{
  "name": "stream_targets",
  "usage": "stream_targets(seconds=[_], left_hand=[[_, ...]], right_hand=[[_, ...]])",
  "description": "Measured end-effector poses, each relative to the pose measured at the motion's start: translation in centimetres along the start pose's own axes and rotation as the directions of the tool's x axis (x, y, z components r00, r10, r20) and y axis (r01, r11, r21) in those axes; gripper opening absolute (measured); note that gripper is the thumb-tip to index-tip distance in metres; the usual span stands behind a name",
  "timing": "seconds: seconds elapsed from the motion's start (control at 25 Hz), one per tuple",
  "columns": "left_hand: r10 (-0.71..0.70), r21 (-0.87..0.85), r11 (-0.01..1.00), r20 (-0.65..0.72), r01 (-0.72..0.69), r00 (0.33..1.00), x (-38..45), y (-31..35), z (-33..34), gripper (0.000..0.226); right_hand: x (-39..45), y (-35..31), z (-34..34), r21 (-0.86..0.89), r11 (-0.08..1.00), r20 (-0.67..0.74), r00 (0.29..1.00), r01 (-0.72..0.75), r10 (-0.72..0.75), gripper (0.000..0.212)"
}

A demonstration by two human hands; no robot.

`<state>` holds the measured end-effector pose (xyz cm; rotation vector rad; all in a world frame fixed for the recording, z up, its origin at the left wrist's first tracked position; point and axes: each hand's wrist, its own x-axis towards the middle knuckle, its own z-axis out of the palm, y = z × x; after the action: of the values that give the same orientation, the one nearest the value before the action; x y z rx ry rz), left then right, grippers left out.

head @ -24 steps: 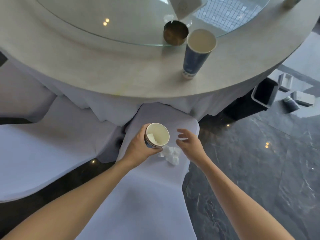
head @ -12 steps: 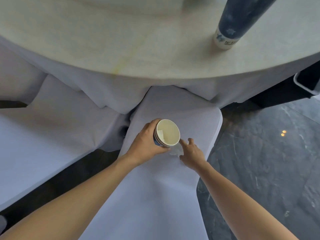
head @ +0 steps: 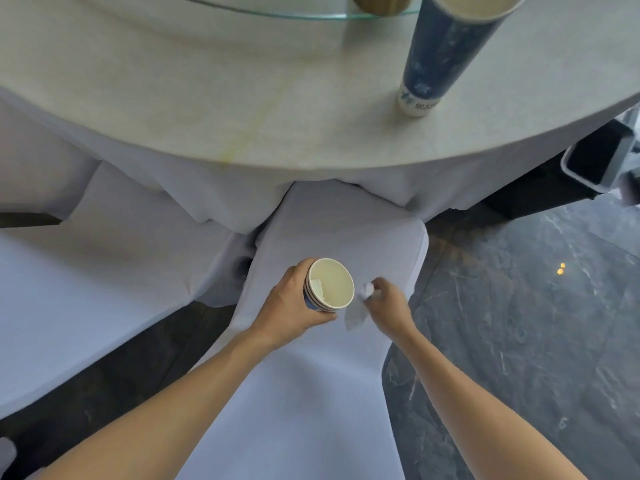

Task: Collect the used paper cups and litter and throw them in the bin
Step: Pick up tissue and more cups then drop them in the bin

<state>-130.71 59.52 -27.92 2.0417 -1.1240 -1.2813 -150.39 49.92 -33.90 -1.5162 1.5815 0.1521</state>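
Since a second ago the right hand (head: 388,303) has dropped from hovering open above the chair seat to pinching the crumpled tissue (head: 358,308), which now hangs lifted beside the cup stack instead of lying on the seat, and the view has swung lower and closer to the chair. The round desk (head: 207,98) fills the top of the view under its pale cloth, with a glass turntable (head: 277,10) at its far edge. Below it the white-covered chair (head: 311,393) runs toward the camera, over a dark stone floor (head: 519,323). A dark bin (head: 602,164) with a pale rim stands at the right, past the desk edge and well apart from the hands. On the desk near its right rim stands a tall blue paper cup (head: 443,57), upright and not yet collected. The left hand (head: 294,306) is wrapped around a short stack of nested paper cups (head: 329,289), tilted so the mouth faces the camera, with a scrap of paper already inside. The tissue is soft, almost weightless and shapeless, so a light fingertip pinch anywhere holds it, and it should compress easily into the cup mouth just beside it. The cups are thin and crushable; a gentle grip around the wall below the rim suits them best.
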Motion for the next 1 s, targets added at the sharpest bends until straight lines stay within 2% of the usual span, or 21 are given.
stream_targets(seconds=[0.16, 0.24, 0.36, 0.44, 0.6, 0.76, 0.8, 0.88, 0.96, 1.0], left_hand=[[0.056, 0.023, 0.998, -0.002, -0.056, 0.998, -3.0, 5.5, -1.2, 0.091], [0.109, 0.030, 0.994, -0.014, -0.108, 0.994, -4.7, 8.5, -1.5, 0.091], [0.177, 0.052, 0.983, -0.063, -0.174, 0.982, -7.1, 13.0, -1.5, 0.089], [0.210, 0.062, 0.977, -0.099, -0.204, 0.973, -8.9, 16.0, -1.1, 0.089], [0.258, 0.125, 0.964, -0.211, -0.235, 0.943, -13.2, 21.6, 1.8, 0.091], [0.234, 0.071, 0.972, -0.274, -0.223, 0.933, -17.3, 26.5, 6.6, 0.090], [0.230, 0.078, 0.973, -0.283, -0.217, 0.931, -18.0, 27.2, 7.5, 0.089], [0.212, 0.070, 0.977, -0.299, -0.200, 0.931, -19.2, 28.7, 8.7, 0.091], [0.195, -0.003, 0.978, -0.336, -0.208, 0.922, -20.2, 30.0, 9.1, 0.092], [0.181, -0.039, 0.977, -0.363, -0.209, 0.914, -20.3, 30.5, 9.1, 0.091]], right_hand=[[-5.9, -6.0, -8.4, 0.391, 0.911, -0.203, 0.978, 0.131, -0.053, 0.005], [-9.4, -8.5, -11.9, 0.456, 0.861, -0.271, 0.957, 0.225, -0.107, 0.010], [-14.5, -11.1, -15.2, 0.412, 0.842, -0.319, 0.921, 0.349, -0.225, 0.018], [-17.2, -11.2, -16.3, 0.339, 0.856, -0.298, 0.907, 0.391, -0.296, 0.010], [-22.3, -9.7, -20.2, 0.032, 0.858, -0.128, 0.853, 0.513, -0.506, 0.008], [-24.7, -5.9, -25.8, -0.194, 0.828, 0.035, 0.847, 0.527, -0.531, 0.026], [-25.2, -5.1, -27.1, -0.173, 0.831, 0.059, 0.848, 0.529, -0.527, 0.033], [-26.2, -3.8, -29.8, -0.017, 0.855, 0.090, 0.853, 0.518, -0.515, 0.044], [-27.3, -3.5, -32.1, 0.042, 0.842, 0.096, 0.836, 0.538, -0.540, 0.034], [-27.4, -3.7, -32.9, -0.014, 0.812, 0.081, 0.810, 0.583, -0.580, 0.024]])
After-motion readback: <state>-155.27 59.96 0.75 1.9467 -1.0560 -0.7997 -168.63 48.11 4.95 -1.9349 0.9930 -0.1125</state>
